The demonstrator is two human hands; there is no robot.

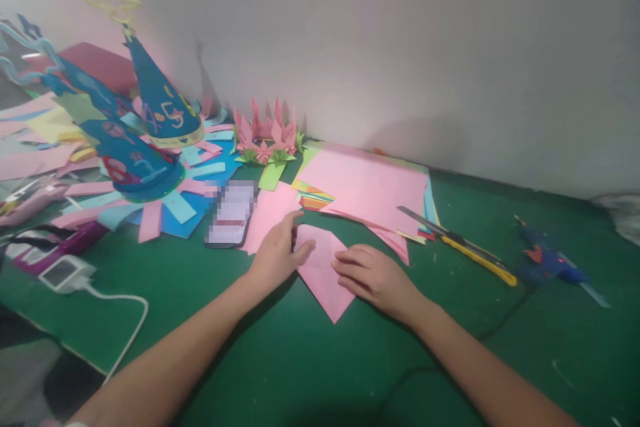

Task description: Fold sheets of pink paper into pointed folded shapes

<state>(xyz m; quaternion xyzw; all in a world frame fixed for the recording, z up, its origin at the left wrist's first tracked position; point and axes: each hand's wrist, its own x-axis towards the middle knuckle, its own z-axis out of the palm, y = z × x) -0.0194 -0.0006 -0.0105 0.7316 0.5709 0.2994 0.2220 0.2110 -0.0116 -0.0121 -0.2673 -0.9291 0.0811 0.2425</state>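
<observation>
A pink sheet of paper [327, 283], folded to a point toward me, lies on the green table between my hands. My left hand [280, 250] grips its left edge, the thumb on top and the index finger reaching past the upper corner. On the opposite side, the fingers of my right hand [373, 277] are bent over the paper's right edge, and the thumb is hidden. A stack of pink sheets [370, 177] with other colours beneath lies just behind. Across the stack's right corner rests a yellow utility knife [475, 257], its blade out.
A phone [231, 213] lies left of my hands. Behind it stands a pink paper crown [267, 137]. Blue cone hats [167, 97] with paper strips stand at the left. A white charger with a cable [67, 273] is nearer. At the right lies a blue glue gun [550, 263].
</observation>
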